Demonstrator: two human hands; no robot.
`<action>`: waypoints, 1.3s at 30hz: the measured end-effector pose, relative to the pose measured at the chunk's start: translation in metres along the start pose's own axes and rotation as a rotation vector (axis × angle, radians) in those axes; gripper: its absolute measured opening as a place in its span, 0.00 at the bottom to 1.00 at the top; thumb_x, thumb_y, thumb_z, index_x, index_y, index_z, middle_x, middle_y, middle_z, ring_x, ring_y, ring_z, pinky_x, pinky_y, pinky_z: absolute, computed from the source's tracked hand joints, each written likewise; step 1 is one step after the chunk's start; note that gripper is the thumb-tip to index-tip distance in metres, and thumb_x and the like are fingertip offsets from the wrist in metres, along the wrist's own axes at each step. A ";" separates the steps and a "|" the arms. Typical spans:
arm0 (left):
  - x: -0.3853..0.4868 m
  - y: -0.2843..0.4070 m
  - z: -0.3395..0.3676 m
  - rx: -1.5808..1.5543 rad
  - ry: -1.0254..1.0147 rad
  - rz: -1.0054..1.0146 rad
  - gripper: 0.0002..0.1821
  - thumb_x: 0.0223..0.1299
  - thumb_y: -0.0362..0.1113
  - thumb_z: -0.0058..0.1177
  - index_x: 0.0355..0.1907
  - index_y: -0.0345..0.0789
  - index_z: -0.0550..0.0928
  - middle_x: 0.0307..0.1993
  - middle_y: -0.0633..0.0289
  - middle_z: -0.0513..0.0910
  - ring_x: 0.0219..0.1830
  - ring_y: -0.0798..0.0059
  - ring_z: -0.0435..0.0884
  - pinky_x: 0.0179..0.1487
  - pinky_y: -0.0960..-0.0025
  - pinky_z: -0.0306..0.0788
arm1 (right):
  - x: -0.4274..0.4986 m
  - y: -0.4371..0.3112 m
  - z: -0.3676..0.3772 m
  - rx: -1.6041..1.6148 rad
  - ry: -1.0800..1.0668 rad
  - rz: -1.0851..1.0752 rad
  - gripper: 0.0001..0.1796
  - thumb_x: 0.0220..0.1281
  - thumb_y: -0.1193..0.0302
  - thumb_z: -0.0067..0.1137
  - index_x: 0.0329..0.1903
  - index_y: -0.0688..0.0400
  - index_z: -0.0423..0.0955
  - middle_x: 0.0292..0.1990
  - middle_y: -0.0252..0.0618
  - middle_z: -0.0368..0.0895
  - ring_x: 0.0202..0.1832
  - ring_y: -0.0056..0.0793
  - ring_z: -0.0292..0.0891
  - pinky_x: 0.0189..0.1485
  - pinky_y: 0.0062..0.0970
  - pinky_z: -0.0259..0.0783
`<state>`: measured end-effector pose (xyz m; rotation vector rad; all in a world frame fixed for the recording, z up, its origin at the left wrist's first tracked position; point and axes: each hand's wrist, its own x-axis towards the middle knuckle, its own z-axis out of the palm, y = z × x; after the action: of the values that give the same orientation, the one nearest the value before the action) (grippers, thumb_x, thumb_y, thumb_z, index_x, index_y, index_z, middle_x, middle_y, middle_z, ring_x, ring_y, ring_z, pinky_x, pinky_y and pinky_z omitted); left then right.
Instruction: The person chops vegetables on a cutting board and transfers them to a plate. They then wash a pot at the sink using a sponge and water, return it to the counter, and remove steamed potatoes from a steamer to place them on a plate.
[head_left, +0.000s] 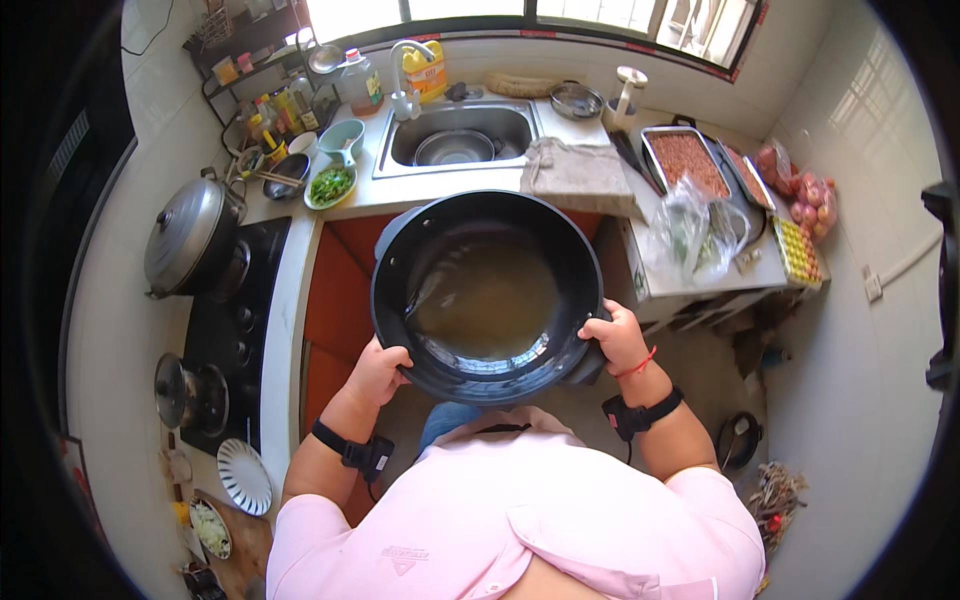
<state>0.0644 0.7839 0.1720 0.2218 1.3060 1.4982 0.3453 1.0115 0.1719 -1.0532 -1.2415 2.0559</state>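
Observation:
A large black wok (487, 382) is held up in front of my body, in the middle of the view. Yellowish-brown liquid (491, 300) covers its bottom. My left hand (377, 371) grips the near left rim, thumb over the edge. On the right side, my right hand (616, 337) clasps the wok with the thumb on top of the rim; its other fingers are mostly hidden below. Beyond the wok is a stainless steel sink (384, 154) with a metal pan (454, 148) in it. A grey cloth (574, 172) lies at the counter's front edge.
Left is a black gas hob (262, 300) with a large lidded pot (187, 232) and a smaller lidded pot (187, 394). A bowl of chopped greens (331, 185) stands beside the sink. A tray of reddish minced food (686, 157), a plastic bag (694, 232) and eggs (796, 251) occupy the right counter.

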 end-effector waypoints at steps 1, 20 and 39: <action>0.022 0.013 0.005 -0.013 0.024 0.010 0.20 0.45 0.20 0.44 0.46 0.31 0.74 0.32 0.60 0.79 0.29 0.69 0.81 0.29 0.72 0.78 | 0.032 -0.015 0.002 0.005 -0.015 -0.003 0.21 0.43 0.83 0.56 0.46 0.69 0.75 0.32 0.38 0.81 0.32 0.26 0.78 0.38 0.24 0.75; 0.383 0.179 -0.031 -0.010 0.179 0.072 0.25 0.45 0.20 0.45 0.52 0.33 0.72 0.33 0.63 0.78 0.30 0.74 0.79 0.26 0.77 0.74 | 0.481 -0.102 0.056 -0.054 -0.226 0.006 0.17 0.46 0.82 0.58 0.44 0.66 0.76 0.32 0.37 0.81 0.31 0.24 0.78 0.38 0.23 0.76; 0.454 0.216 0.004 -0.170 0.483 0.081 0.27 0.40 0.19 0.44 0.50 0.32 0.75 0.36 0.63 0.80 0.32 0.70 0.79 0.29 0.75 0.72 | 0.721 -0.178 0.022 -0.700 -0.631 0.157 0.36 0.63 0.52 0.61 0.65 0.64 0.68 0.55 0.45 0.78 0.56 0.34 0.75 0.54 0.31 0.74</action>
<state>-0.2389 1.1832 0.1289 -0.2144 1.5456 1.7914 -0.0756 1.6172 0.0821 -0.7905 -2.3834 2.2023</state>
